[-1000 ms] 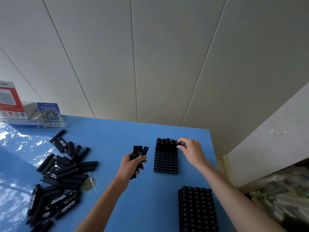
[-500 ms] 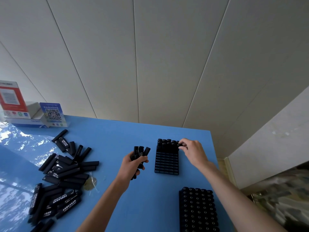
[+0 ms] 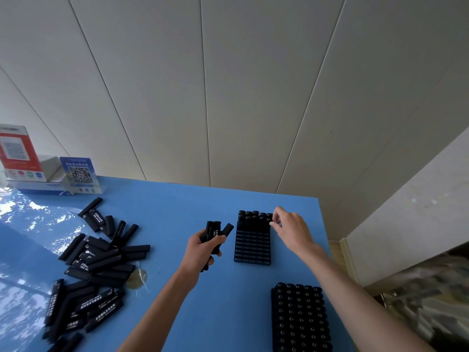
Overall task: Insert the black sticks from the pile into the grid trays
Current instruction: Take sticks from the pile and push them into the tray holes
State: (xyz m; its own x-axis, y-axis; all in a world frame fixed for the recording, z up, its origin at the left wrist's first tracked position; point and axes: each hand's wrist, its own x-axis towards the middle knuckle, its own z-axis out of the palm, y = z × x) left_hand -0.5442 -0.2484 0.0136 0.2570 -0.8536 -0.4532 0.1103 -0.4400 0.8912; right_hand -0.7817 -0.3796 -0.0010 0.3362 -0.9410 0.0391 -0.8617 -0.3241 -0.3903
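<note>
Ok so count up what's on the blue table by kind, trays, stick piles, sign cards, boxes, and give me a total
Grid trays: 2, the part-filled tray and the full tray.
Loose pile of black sticks: 1; sticks too many to count.
Bundle of sticks held in the left hand: 1.
Sign cards: 2, red and blue.
White box: 1.
Total: 7.

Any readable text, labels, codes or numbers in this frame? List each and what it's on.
Blue stand-up card: a QR code and a white headline, too blurred to read.
Red-and-white sign: printed panel and small icons, illegible.
White-and-blue box: a short dark word on its front edge, too small to make out.
Black sticks in the pile: white print along their sides, too small to read.
Sticks gripped in the left hand: white print, illegible.
Nothing can be quoted.
</note>
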